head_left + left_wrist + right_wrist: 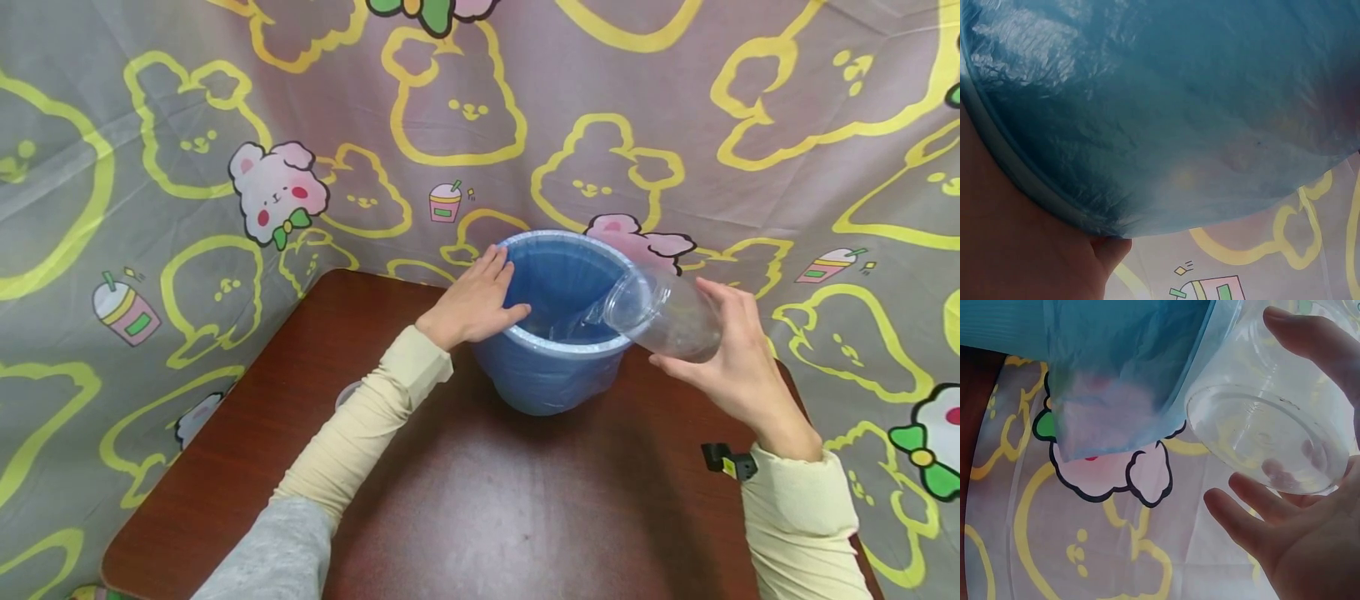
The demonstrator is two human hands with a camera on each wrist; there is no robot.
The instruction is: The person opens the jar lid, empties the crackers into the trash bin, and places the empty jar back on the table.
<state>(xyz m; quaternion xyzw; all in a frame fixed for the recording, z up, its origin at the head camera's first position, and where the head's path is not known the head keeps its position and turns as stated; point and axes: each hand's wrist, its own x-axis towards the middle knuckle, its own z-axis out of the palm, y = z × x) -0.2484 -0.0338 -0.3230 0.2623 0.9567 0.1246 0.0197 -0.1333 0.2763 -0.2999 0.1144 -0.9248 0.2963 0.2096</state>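
At the far edge of a dark red-brown table, a blue waste bin lined with a thin blue plastic bag stands against a grey cloth backdrop printed with yellow bear outlines and pink cartoon animals. A person's left hand lies flat on the bin's left rim, fingers straight and thumb along the edge, grasping nothing. The right hand grips a clear plastic cup, fingers and thumb wrapped round its base; the cup is tipped on its side, its open mouth over the bin's right rim and pointing into the liner. The right-wrist view shows the cup's transparent bottom cradled between the thumb and the curled fingers, with a loose fold of the bag hanging just beside it. Both arms wear cream sleeves. A small black clip sits at the right wrist.
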